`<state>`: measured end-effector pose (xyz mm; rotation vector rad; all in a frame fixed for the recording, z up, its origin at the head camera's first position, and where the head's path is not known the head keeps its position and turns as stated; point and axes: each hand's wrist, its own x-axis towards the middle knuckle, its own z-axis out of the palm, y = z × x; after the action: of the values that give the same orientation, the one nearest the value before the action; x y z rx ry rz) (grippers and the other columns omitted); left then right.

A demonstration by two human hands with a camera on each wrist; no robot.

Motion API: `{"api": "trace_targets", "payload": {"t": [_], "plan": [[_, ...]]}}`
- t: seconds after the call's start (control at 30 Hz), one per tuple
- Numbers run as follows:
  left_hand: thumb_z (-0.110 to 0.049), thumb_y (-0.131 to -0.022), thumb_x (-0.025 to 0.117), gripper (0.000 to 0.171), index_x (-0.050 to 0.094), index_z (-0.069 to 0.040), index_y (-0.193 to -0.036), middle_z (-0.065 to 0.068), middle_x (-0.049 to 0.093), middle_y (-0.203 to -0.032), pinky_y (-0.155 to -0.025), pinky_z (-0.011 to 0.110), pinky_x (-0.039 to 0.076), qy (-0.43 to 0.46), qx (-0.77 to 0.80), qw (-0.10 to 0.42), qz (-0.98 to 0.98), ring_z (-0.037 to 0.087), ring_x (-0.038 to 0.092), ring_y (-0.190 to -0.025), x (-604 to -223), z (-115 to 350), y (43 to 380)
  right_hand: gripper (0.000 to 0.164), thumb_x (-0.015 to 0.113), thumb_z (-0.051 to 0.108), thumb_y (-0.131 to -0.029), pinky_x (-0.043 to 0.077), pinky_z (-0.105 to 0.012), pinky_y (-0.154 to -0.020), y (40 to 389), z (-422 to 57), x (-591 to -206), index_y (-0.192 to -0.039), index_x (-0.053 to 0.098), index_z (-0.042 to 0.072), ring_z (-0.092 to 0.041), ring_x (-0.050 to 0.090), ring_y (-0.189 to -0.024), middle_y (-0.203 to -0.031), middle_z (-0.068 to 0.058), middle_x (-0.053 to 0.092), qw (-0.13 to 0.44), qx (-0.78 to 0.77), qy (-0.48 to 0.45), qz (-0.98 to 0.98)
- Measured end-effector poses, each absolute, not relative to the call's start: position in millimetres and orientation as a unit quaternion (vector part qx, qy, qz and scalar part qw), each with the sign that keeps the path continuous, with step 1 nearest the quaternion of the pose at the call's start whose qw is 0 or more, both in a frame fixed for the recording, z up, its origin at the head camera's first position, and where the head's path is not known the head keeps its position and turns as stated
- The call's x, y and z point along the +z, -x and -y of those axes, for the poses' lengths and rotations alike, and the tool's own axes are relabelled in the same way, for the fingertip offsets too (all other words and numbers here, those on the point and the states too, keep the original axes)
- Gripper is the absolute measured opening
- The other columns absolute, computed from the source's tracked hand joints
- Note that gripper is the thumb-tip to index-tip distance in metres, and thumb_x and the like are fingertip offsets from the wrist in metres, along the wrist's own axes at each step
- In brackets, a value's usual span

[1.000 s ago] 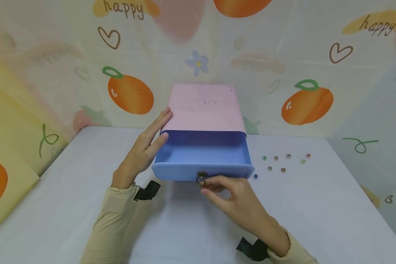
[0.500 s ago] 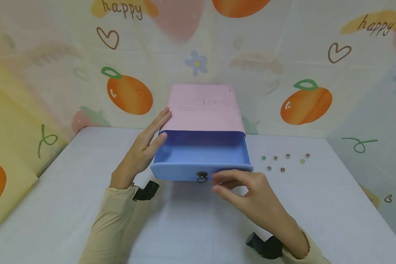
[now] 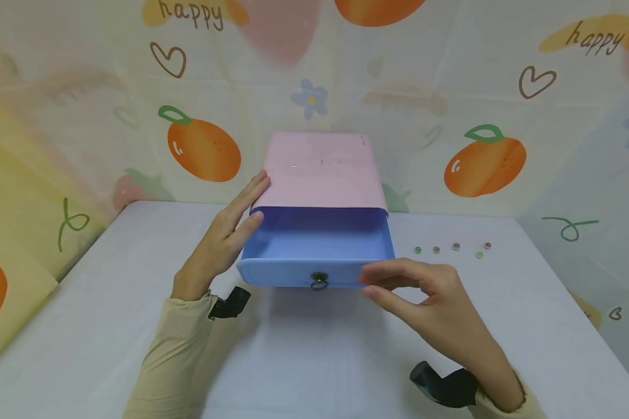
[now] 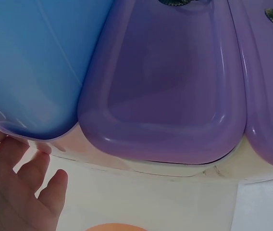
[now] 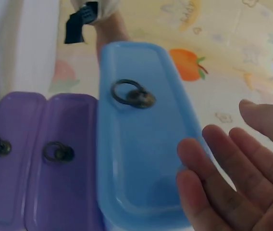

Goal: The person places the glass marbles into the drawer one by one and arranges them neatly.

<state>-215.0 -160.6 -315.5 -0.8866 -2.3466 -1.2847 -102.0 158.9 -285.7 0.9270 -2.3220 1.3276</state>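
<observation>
A pink chest (image 3: 320, 169) stands at the back of the table with its blue top drawer (image 3: 280, 273) pulled out; the drawer's inside looks bare. My left hand (image 3: 217, 247) rests against the chest's left side, fingers stretched along it and thumb near the drawer's corner. On the drawer front hangs a ring pull (image 3: 319, 283), touched by neither hand. My right hand (image 3: 430, 294) hovers by the front's right end, thumb and fingers apart with nothing between them. Its fingers (image 5: 199, 192) overlap the blue front in the right wrist view; whether they touch it is unclear.
Several small coloured beads (image 3: 456, 247) lie on the white table (image 3: 314, 361) right of the chest, some hidden behind my right hand. Two shut purple drawers (image 5: 64, 187) with ring pulls sit below the blue one. A patterned cloth (image 3: 398, 128) hangs behind.
My right hand has let go of the ring pull and moved right, toward the drawer front's right end. The drawer stays pulled out. The left hand keeps its place on the chest.
</observation>
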Motion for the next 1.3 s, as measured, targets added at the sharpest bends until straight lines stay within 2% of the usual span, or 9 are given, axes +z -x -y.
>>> {"api": "trace_targets", "payload": {"t": [0.2, 0.4, 0.63, 0.7, 0.93, 1.0, 1.2, 1.3], "plan": [[-0.013, -0.101, 0.045, 0.055, 0.035, -0.019, -0.155, -0.001, 0.026, -0.165, -0.126, 0.050, 0.016, 0.307, -0.445, 0.161, 0.826, 0.018, 0.018, -0.155, -314.9, 160.8, 214.5, 0.030, 0.077, -0.006, -0.079, 0.058, -0.019, -0.078, 101.3, -170.5, -277.1, -0.106, 0.074, 0.008, -0.007, 0.073, -0.087, -0.097, -0.002, 0.077, 0.169, 0.455, -0.309, 0.818], [-0.012, -0.101, 0.045, 0.056, 0.035, -0.018, -0.155, -0.001, 0.026, -0.165, -0.126, 0.050, 0.017, 0.308, -0.444, 0.162, 0.826, 0.018, 0.019, -0.154, -314.5, 160.4, 215.0, 0.034, 0.076, -0.013, -0.076, 0.058, -0.017, -0.077, 107.0, -181.0, -275.4, -0.108, 0.072, -0.001, -0.005, 0.072, -0.086, -0.096, 0.004, 0.076, 0.198, 0.471, -0.293, 0.808], [-0.012, -0.101, 0.045, 0.056, 0.034, -0.017, -0.156, 0.001, 0.024, -0.166, -0.126, 0.052, 0.016, 0.303, -0.449, 0.160, 0.825, 0.020, 0.019, -0.155, -314.6, 159.7, 214.6, 0.036, 0.075, -0.009, -0.079, 0.055, -0.014, -0.070, 117.4, -189.9, -278.8, -0.111, 0.073, 0.008, -0.001, 0.072, -0.083, -0.095, 0.015, 0.075, 0.232, 0.456, -0.276, 0.813], [-0.012, -0.101, 0.045, 0.056, 0.034, -0.017, -0.156, 0.002, 0.023, -0.166, -0.126, 0.054, 0.015, 0.301, -0.451, 0.158, 0.825, 0.021, 0.018, -0.155, -314.6, 159.4, 214.5, 0.036, 0.075, -0.010, -0.079, 0.054, -0.014, -0.068, 120.0, -191.7, -279.5, -0.111, 0.073, 0.008, -0.001, 0.071, -0.083, -0.095, 0.014, 0.075, 0.234, 0.457, -0.265, 0.816], [-0.010, -0.101, 0.045, 0.057, 0.033, -0.017, -0.156, 0.001, 0.022, -0.166, -0.126, 0.052, 0.014, 0.299, -0.465, 0.154, 0.819, 0.019, 0.017, -0.155, -315.8, 158.4, 215.0, 0.031, 0.074, -0.005, -0.083, 0.056, -0.012, -0.077, 132.2, -199.8, -284.0, -0.112, 0.073, 0.007, 0.001, 0.071, -0.085, -0.095, 0.018, 0.073, 0.221, 0.452, -0.222, 0.835], [-0.010, -0.101, 0.045, 0.057, 0.032, -0.017, -0.156, 0.001, 0.022, -0.166, -0.126, 0.051, 0.014, 0.298, -0.467, 0.152, 0.818, 0.019, 0.017, -0.155, -315.5, 158.0, 214.7, 0.029, 0.074, -0.001, -0.085, 0.055, -0.011, -0.078, 136.0, -202.5, -286.3, -0.113, 0.073, 0.008, 0.003, 0.071, -0.085, -0.096, 0.015, 0.074, 0.211, 0.449, -0.210, 0.843], [-0.012, -0.101, 0.046, 0.059, 0.029, -0.017, -0.157, 0.001, 0.022, -0.166, -0.126, 0.048, 0.016, 0.292, -0.466, 0.150, 0.822, 0.018, 0.018, -0.155, -315.2, 157.9, 214.5, 0.028, 0.073, 0.012, -0.090, 0.053, -0.008, -0.081, 148.0, -211.1, -294.9, -0.118, 0.071, 0.011, 0.006, 0.068, -0.088, -0.102, -0.006, 0.076, 0.173, 0.428, -0.183, 0.868], [-0.013, -0.101, 0.045, 0.059, 0.029, -0.017, -0.157, 0.000, 0.022, -0.166, -0.126, 0.048, 0.017, 0.290, -0.464, 0.150, 0.824, 0.018, 0.019, -0.155, -315.4, 158.1, 214.6, 0.029, 0.072, 0.018, -0.092, 0.052, -0.008, -0.081, 154.5, -215.1, -300.2, -0.120, 0.070, 0.012, 0.007, 0.068, -0.089, -0.105, -0.007, 0.076, 0.153, 0.425, -0.172, 0.876]]}}
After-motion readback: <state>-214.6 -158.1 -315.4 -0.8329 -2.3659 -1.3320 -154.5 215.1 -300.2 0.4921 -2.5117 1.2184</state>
